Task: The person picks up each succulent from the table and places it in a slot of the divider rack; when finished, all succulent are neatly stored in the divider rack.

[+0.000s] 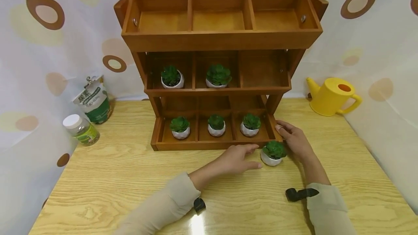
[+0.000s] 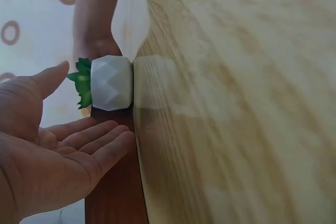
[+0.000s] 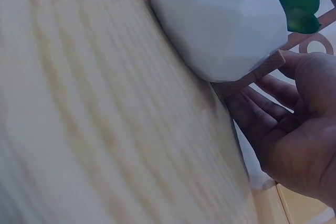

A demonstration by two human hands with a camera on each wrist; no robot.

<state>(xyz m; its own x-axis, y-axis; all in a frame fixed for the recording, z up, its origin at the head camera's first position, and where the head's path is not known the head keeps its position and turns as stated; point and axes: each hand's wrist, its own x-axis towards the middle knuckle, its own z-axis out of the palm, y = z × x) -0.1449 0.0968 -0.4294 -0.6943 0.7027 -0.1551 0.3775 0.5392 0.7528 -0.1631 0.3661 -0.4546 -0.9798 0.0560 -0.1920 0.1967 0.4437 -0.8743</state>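
A small green succulent in a white faceted pot (image 1: pixel 270 159) stands on the table just in front of the right end of a brown wooden shelf (image 1: pixel 209 145). My left hand (image 1: pixel 237 160) reaches in from the pot's left, thumb and fingers spread apart. In the left wrist view its palm (image 2: pixel 52 156) holds nothing, and the white pot (image 2: pixel 112 83) lies beyond the fingertips. My right hand (image 1: pixel 295 141) is at the right end of the shelf's bottom tier, fingertips touching the side board. The right wrist view shows its fingers (image 3: pixel 257 114) fairly straight beside the board's corner (image 3: pixel 257 74).
Three potted succulents sit in the bottom tier, one per compartment. Two more pots (image 1: pixel 173 81) (image 1: pixel 217 82) are in the middle tier's left and centre compartments. A yellow watering can (image 1: pixel 330 99) stands back right; a white-capped jar (image 1: pixel 81 130) and a clipped pouch (image 1: pixel 95 102) stand left.
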